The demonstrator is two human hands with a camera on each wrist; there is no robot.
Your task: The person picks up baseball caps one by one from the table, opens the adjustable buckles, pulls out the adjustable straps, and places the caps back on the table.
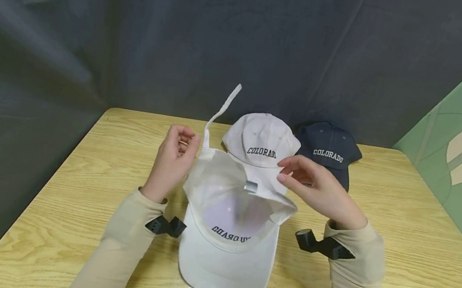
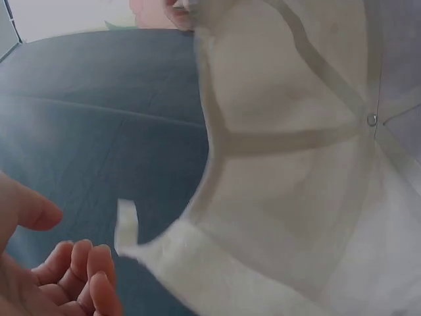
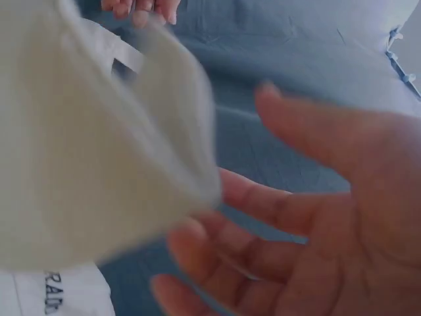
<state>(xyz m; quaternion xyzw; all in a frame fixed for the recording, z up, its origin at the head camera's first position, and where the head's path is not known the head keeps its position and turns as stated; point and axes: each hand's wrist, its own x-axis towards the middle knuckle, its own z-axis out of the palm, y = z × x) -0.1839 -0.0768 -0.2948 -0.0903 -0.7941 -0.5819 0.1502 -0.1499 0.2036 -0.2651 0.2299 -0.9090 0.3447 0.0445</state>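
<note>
A white baseball cap (image 1: 224, 268) lies upside down, its brim toward me and its inside lining (image 2: 283, 99) facing up. Its loose strap (image 1: 222, 111) sticks up from the left back edge, and a metal buckle (image 1: 251, 186) sits on the other side of the opening. My left hand (image 1: 175, 161) is beside the strap's base with loosely bent fingers, its thumb apart from them and nothing between. On the right, my right hand (image 1: 316, 186) hovers by the cap's back edge, thumb and fingers apart. In the right wrist view the fingertips (image 3: 187, 243) lie close to the fabric; contact is unclear.
Behind the near cap, a second white cap (image 1: 262, 136) lettered COLORADO sits upright on the wooden table (image 1: 394, 260). To its right is a navy cap (image 1: 328, 144) with the same lettering. A dark curtain (image 1: 227, 33) hangs along the back and left.
</note>
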